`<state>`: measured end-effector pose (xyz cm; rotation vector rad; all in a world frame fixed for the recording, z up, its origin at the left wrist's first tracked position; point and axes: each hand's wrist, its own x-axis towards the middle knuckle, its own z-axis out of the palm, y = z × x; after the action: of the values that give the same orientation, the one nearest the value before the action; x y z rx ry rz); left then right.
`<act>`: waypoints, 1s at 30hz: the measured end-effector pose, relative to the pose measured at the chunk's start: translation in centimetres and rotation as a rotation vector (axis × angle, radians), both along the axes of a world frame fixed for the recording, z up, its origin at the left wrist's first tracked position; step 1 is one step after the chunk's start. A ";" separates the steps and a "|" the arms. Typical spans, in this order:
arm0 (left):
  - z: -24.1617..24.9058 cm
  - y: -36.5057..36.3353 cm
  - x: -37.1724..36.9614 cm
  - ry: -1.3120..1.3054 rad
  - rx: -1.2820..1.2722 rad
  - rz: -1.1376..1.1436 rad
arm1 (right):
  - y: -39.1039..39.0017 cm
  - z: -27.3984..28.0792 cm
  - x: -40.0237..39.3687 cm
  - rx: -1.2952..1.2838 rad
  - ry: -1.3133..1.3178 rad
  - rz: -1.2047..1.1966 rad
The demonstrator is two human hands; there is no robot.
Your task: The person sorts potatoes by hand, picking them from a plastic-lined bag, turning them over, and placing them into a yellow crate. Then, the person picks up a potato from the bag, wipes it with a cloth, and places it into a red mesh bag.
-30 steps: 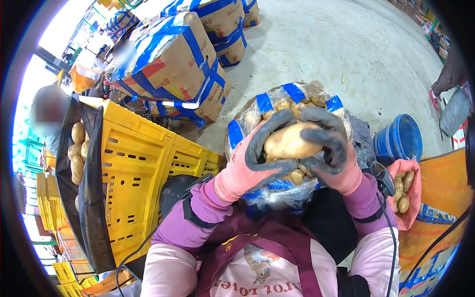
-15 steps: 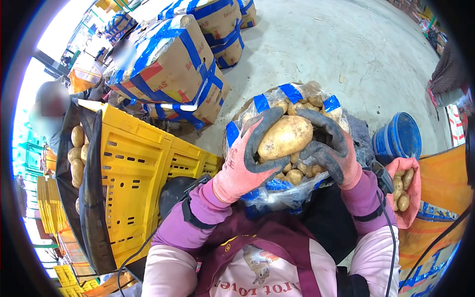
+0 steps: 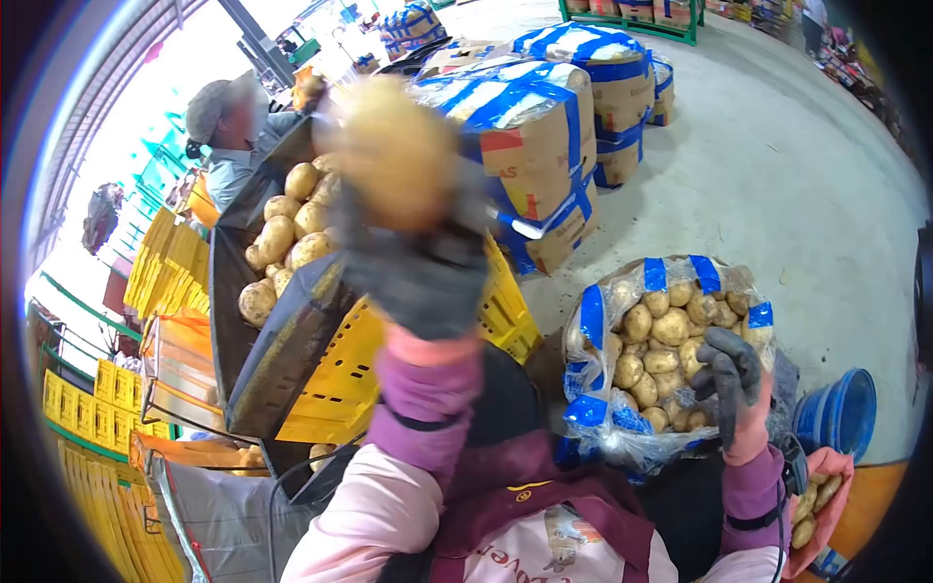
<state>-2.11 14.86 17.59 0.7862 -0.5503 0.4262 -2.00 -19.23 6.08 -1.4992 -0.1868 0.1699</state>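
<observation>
My left hand, in a coral glove with a grey coated palm, is raised at the upper middle of the view. It grips a large potato; both are smeared by motion. They are in front of a yellow plastic crate with a black liner, where several potatoes lie. My right hand, gloved the same way, hovers at the right side of a round plastic-lined container with blue tape on its rim. Its fingers are loosely bent and apart, holding nothing. Potatoes fill that container.
A blue bucket and a pink sack of potatoes stand at the right. Taped cardboard boxes are stacked beyond the crate. A person in a cap is behind the crate. Yellow crates are piled at the left.
My left hand has carried the potato up and left from the container toward the crate. My right hand has let go of it and stays by the container. The view has turned left.
</observation>
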 end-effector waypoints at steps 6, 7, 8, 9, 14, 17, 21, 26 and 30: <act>2.9 4.6 0.6 0.035 -0.217 -0.204 | -1.3 -3.7 3.7 -0.214 -0.266 -0.025; 2.1 0.7 1.3 0.066 -0.109 -0.092 | -2.5 -4.7 5.3 -0.324 -0.415 -0.076; 0.2 -1.1 2.4 0.121 -0.007 -0.141 | -3.6 -4.7 6.7 -0.225 -0.306 -0.166; -2.1 -2.8 3.5 0.166 0.097 -0.186 | -4.7 -4.5 7.9 -0.122 -0.208 -0.254; -9.8 -11.3 4.5 0.736 0.450 -0.046 | -9.9 -7.8 11.4 -0.689 -0.167 -0.210; -11.6 -12.6 4.3 0.787 0.595 -0.208 | -9.9 -12.9 11.2 -1.195 -0.042 0.046; -11.4 -13.6 2.2 0.367 1.087 0.018 | -8.6 -18.2 11.0 -1.726 -0.094 0.522; -9.7 -13.6 1.4 0.094 1.390 0.099 | -9.3 -17.7 13.6 -1.957 -0.117 0.358; -10.0 -13.5 1.7 0.107 1.388 0.056 | -10.2 -17.3 14.1 -2.011 0.009 0.325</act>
<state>-0.43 1.36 7.62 2.1386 -0.6958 -0.0195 12.09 -29.42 -11.23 -3.4527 -0.2505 0.7698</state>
